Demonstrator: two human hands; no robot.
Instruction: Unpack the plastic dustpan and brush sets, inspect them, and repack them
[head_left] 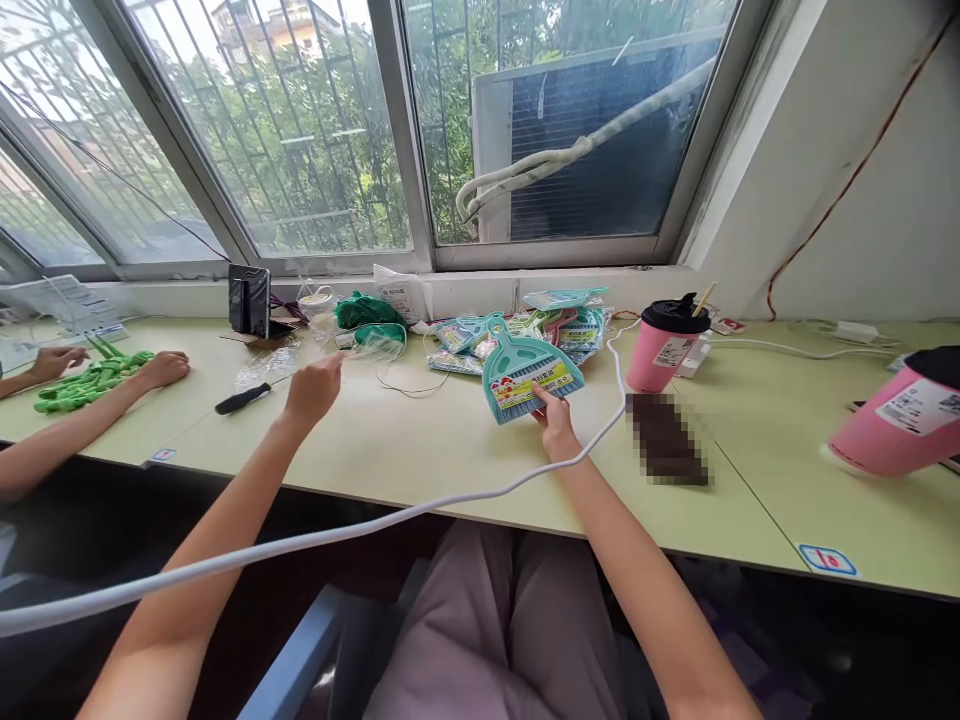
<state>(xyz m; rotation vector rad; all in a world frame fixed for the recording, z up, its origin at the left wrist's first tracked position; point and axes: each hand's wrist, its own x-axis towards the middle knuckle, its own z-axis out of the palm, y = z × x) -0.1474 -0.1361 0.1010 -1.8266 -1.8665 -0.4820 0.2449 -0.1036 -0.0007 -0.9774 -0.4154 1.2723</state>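
Note:
My right hand grips a small turquoise dustpan-and-brush set by its lower edge, holding it tilted above the table. The set has blue bristles and a yellow printed label; its handle points up and away. My left hand is closed in a pinch over the table to the left. A crumpled clear plastic bag reaches from its fingertips, partly blending with the things behind. Behind the dustpan lies a pile of packaged sets in turquoise, green and pink.
A white cable crosses in front of me. Pink cups and a blurred dark object are at right. A black-handled tool, green bundle and black stand are at left. Another person's hands touch green pieces.

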